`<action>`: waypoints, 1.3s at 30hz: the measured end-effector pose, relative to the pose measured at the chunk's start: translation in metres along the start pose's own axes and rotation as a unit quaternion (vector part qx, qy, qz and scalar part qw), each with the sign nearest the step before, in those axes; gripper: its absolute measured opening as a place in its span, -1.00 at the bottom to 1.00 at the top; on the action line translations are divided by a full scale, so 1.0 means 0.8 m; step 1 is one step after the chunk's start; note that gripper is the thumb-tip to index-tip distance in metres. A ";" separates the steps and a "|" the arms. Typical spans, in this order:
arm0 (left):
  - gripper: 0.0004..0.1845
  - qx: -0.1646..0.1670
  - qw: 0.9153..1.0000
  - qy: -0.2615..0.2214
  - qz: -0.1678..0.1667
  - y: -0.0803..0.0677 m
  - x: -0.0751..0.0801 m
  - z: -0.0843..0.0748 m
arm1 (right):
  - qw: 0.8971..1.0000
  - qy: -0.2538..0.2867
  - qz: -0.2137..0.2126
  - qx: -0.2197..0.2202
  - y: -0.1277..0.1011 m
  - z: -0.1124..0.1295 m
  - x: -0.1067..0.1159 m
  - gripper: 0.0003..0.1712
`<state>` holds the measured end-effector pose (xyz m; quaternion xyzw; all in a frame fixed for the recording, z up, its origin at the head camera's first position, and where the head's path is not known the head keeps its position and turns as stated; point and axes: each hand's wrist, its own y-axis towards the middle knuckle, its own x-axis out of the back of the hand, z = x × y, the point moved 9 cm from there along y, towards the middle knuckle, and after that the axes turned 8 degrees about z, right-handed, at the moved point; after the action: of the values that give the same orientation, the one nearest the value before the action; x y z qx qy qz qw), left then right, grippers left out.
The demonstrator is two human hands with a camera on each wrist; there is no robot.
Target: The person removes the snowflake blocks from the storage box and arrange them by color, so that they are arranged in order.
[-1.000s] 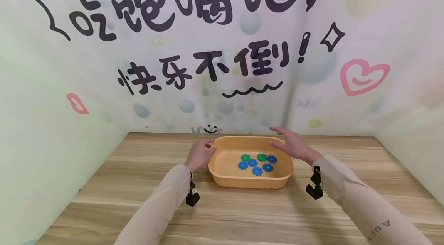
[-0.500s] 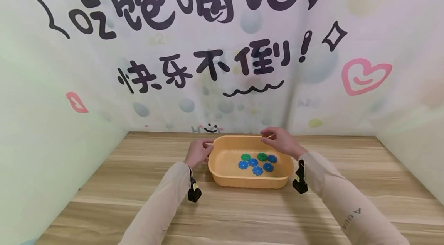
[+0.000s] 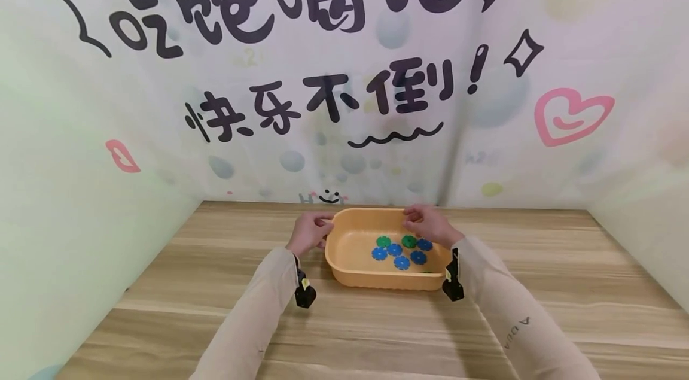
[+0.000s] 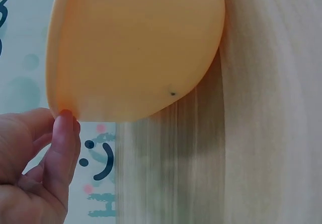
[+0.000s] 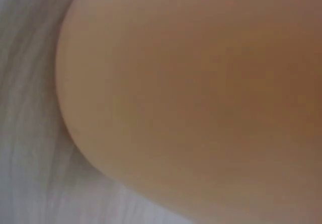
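Orange plastic, the basin (image 3: 387,278) sits at the table's (image 3: 215,320) far middle, blue and green discs (image 3: 401,251) inside. Your left hand (image 3: 307,233) pinches its left rim; your right hand (image 3: 430,225) curls over the far-right rim. You seem to be settling your grip; lifting next calls for level, even hands.

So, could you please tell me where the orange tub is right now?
In the head view the orange tub sits mid-table toward the back wall, between the left hand and right hand, which grip its far corners.

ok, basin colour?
Light orange basin; the head view shows it best, both hands at its rim.
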<state>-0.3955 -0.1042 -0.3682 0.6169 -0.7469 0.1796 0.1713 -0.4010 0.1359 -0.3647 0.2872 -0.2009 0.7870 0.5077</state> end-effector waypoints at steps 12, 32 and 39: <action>-0.69 0.002 1.000 -0.013 -0.012 0.001 0.001 0.004 | 0.998 -0.054 0.004 -0.011 0.001 -0.009 -0.014 -0.63; -0.68 -0.002 0.998 -0.064 -0.004 0.004 -0.002 0.014 | 0.996 -0.060 0.058 -0.027 0.001 -0.016 -0.029 -0.65; -0.68 0.008 0.997 -0.074 -0.006 0.005 -0.002 0.018 | 0.994 -0.074 0.060 -0.044 0.000 -0.018 -0.031 -0.65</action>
<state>-0.3993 -0.1089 -0.3820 0.6346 -0.7522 0.1382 0.1115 -0.3964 0.1278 -0.3919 0.3095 -0.2896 0.7828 0.4556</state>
